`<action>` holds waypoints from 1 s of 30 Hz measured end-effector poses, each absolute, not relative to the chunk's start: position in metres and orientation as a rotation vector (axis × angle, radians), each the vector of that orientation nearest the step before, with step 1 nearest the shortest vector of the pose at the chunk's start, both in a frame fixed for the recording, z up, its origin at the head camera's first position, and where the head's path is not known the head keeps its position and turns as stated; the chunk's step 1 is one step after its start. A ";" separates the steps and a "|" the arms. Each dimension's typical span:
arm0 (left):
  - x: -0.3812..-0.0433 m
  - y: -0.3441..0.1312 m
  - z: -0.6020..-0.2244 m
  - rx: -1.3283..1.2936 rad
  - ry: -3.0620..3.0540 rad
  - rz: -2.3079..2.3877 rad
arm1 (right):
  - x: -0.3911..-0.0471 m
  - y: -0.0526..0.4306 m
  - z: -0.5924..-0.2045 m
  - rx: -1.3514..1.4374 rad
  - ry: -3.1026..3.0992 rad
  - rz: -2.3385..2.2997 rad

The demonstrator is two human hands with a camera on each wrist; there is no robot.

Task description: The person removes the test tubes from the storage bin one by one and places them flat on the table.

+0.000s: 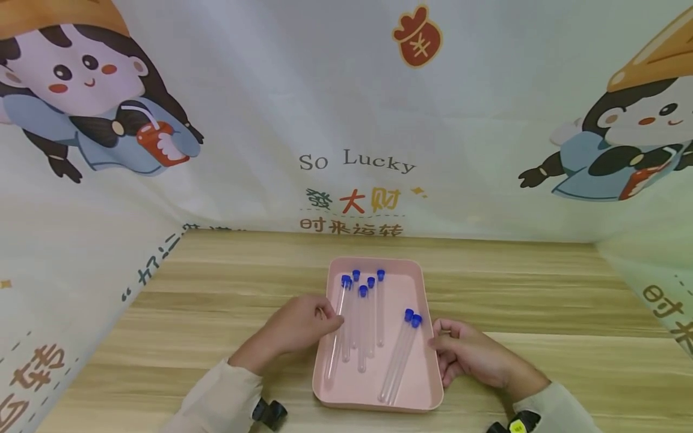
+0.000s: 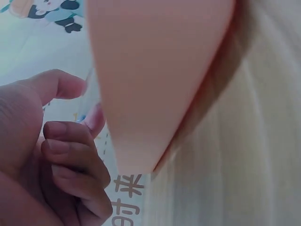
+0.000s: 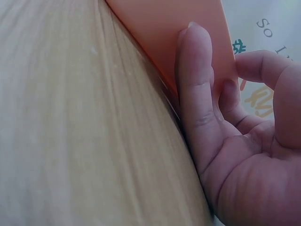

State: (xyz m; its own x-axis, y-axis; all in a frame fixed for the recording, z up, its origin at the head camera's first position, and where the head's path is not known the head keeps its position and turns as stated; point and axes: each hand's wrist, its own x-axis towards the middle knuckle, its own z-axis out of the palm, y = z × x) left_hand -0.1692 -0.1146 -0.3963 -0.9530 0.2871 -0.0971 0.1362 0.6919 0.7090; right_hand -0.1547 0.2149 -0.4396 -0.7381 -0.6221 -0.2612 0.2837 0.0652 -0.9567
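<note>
A pink tray (image 1: 373,402) lies on the table with several clear test tubes in it, all with blue caps. My left hand (image 1: 303,325) reaches over the tray's left wall and pinches the leftmost test tube (image 1: 331,364) between thumb and index finger; its other fingers are curled in the left wrist view. Further right in the left group is another test tube (image 1: 362,346). Two test tubes (image 1: 399,364) lie side by side, slanted, in the right half. My right hand (image 1: 473,355) grips the tray's right wall, thumb at the rim and fingers against the outside.
The wood-grain table (image 1: 243,270) runs back to a printed white cloth (image 1: 476,168) that hangs behind and along both sides. Dark wrist cameras are strapped at both sleeves.
</note>
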 end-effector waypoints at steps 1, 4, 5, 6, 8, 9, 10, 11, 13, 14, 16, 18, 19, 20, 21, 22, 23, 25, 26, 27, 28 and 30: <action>-0.170 -0.116 -0.395 0.345 2.696 1.126 | -0.155 0.215 -0.440 -0.340 1.686 -1.747; -0.172 -0.121 -0.390 0.353 2.684 1.180 | -0.155 0.214 -0.440 -0.339 1.694 -1.748; -0.172 -0.123 -0.388 0.348 2.681 1.191 | -0.155 0.214 -0.440 -0.337 1.696 -1.748; -0.173 -0.125 -0.387 0.342 2.678 1.203 | -0.155 0.214 -0.440 -0.336 1.698 -1.748; -0.173 -0.128 -0.384 0.315 2.665 1.223 | -0.156 0.213 -0.440 -0.334 1.702 -1.746; -0.173 -0.129 -0.383 0.303 2.659 1.231 | -0.156 0.213 -0.440 -0.334 1.702 -1.744; -0.174 -0.131 -0.382 0.293 2.655 1.237 | -0.156 0.213 -0.440 -0.333 1.702 -1.741; -0.174 -0.132 -0.382 0.283 2.655 1.239 | -0.156 0.214 -0.440 -0.332 1.701 -1.739; -0.176 -0.135 -0.380 0.277 2.657 1.256 | -0.155 0.214 -0.441 -0.334 1.702 -1.736; -0.177 -0.136 -0.380 0.275 2.661 1.264 | -0.155 0.215 -0.440 -0.337 1.703 -1.737; -0.179 -0.138 -0.378 0.275 2.667 1.280 | -0.155 0.215 -0.440 -0.343 1.707 -1.737; -0.180 -0.141 -0.377 0.275 2.676 1.286 | -0.155 0.216 -0.439 -0.347 1.709 -1.736; -0.181 -0.142 -0.376 0.274 2.682 1.284 | -0.155 0.216 -0.439 -0.349 1.709 -1.736; -0.182 -0.144 -0.377 0.269 2.687 1.281 | -0.155 0.216 -0.439 -0.350 1.709 -1.735; -0.182 -0.145 -0.377 0.267 2.693 1.275 | -0.155 0.216 -0.439 -0.350 1.709 -1.734; -0.183 -0.146 -0.378 0.260 2.701 1.266 | -0.155 0.217 -0.439 -0.350 1.707 -1.734; -0.184 -0.148 -0.379 0.253 2.707 1.261 | -0.155 0.217 -0.440 -0.350 1.706 -1.733; -0.186 -0.150 -0.381 0.242 2.721 1.252 | -0.155 0.216 -0.440 -0.350 1.706 -1.733; -0.187 -0.152 -0.382 0.235 2.726 1.250 | -0.155 0.216 -0.440 -0.351 1.706 -1.733; -0.188 -0.153 -0.383 0.232 2.731 1.242 | -0.155 0.216 -0.440 -0.351 1.706 -1.733; -0.188 -0.155 -0.385 0.226 2.736 1.234 | -0.155 0.216 -0.440 -0.352 1.706 -1.734; -0.189 -0.157 -0.387 0.217 2.753 1.200 | -0.155 0.216 -0.440 -0.349 1.707 -1.733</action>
